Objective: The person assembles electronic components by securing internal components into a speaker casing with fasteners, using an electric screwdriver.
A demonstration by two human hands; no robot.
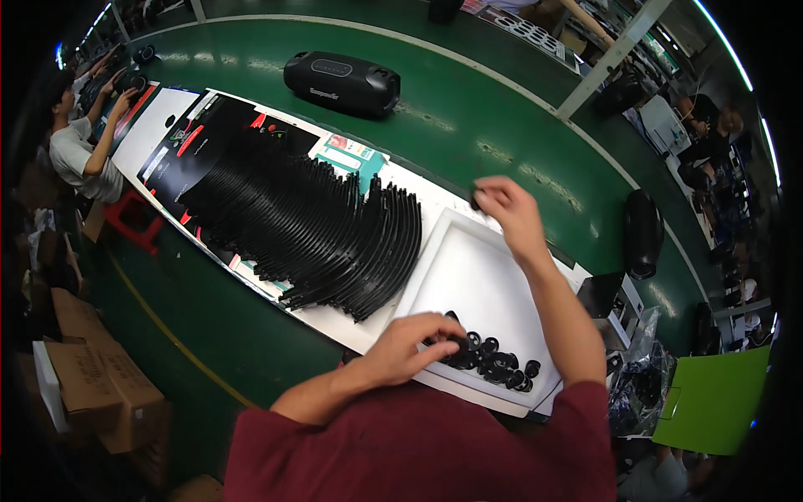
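At the white tray (468, 276): your two hands work among small black ring-shaped parts (493, 364).

Your left hand (410, 345) lies over the near end of the tray, fingers curled down onto the pile of ring parts heaped in that corner; whether it grips one you cannot tell. Your right hand (510, 213) is raised over the tray's far edge, thumb and fingertips pinched on a small dark piece (476, 201). Just left of the tray, a long fanned row of black curved strips (335, 230) rests on white board. Beyond, a black cylindrical speaker (341, 82) sits on the green belt (468, 117).
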